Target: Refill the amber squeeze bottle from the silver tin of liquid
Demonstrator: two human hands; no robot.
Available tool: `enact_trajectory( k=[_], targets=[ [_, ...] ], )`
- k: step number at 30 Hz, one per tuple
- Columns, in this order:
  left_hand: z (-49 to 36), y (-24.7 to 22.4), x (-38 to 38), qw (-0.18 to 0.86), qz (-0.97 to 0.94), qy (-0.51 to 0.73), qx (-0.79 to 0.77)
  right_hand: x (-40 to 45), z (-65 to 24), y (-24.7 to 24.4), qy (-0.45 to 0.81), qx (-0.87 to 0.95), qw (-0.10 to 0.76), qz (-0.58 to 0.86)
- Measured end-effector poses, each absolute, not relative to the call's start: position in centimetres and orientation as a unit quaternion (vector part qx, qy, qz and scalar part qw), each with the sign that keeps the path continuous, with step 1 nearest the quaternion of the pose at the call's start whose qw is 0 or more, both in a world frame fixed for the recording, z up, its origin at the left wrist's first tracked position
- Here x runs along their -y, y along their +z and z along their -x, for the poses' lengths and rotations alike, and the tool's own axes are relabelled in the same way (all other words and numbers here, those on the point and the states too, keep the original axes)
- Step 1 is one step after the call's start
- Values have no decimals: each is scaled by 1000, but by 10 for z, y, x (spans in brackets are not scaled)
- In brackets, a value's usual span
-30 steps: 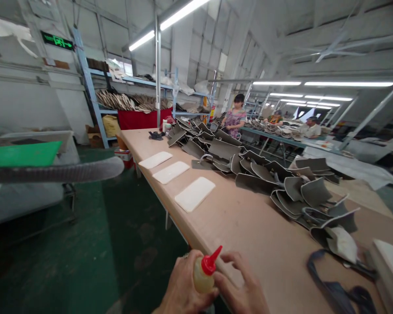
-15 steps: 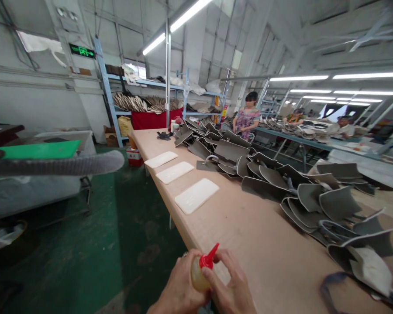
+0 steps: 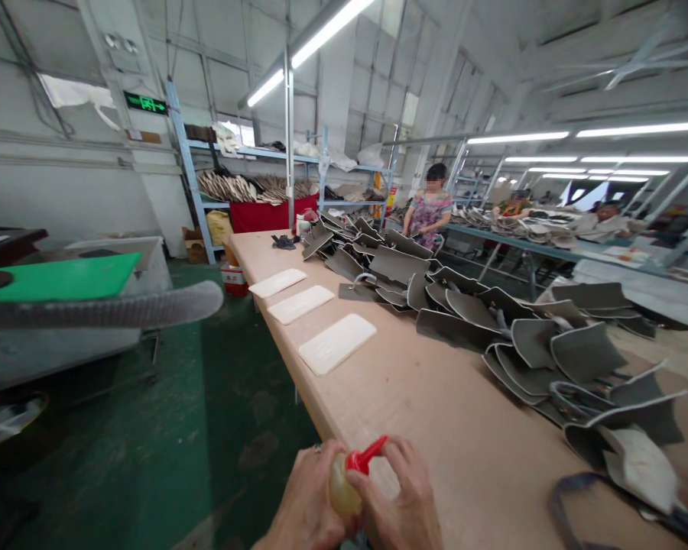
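A squeeze bottle [image 3: 345, 489] of yellowish liquid with a red pointed nozzle cap [image 3: 362, 458] is held close to me, over the near edge of the table. Wrapped round the bottle's body is my left hand [image 3: 313, 493], its fingers closed. My right hand [image 3: 401, 489] grips the red cap between thumb and fingers, its palm partly hiding the bottle's lower end. Beyond my hands lie a white rounded panel [image 3: 338, 344], a second white panel [image 3: 301, 304] and a third white panel [image 3: 277, 283], flat in a row along the table's left edge.
The brown-topped table [image 3: 413, 405] carries a long heap of grey curved pieces [image 3: 464, 305] on its right. A grey padded arm with a green board [image 3: 63, 276] juts in from the left. A person [image 3: 430, 206] stands beyond the heap; shelves [image 3: 252, 153] line the back.
The red nozzle has tipped further to the right, with my right fingers now round it. The bottle has shifted slightly left. The view has moved a little.
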State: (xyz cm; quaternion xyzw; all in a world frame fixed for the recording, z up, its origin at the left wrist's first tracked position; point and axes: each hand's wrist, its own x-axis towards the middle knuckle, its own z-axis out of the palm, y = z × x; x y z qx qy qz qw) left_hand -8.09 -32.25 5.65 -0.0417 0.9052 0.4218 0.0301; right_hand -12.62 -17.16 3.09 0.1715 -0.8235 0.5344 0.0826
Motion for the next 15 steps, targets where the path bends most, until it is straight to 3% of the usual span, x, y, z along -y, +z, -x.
enact_trajectory(
  k=[3, 8, 15],
  targets=[
    [80, 53, 314, 33, 48, 405, -912, 179, 125, 34, 534, 823, 88, -173],
    [75, 49, 311, 39, 70, 434, -897, 168, 128, 37, 575, 791, -43, -205],
    [81, 60, 306, -25, 30, 374, -927, 174, 121, 19, 593, 788, 10, -166]
  ],
)
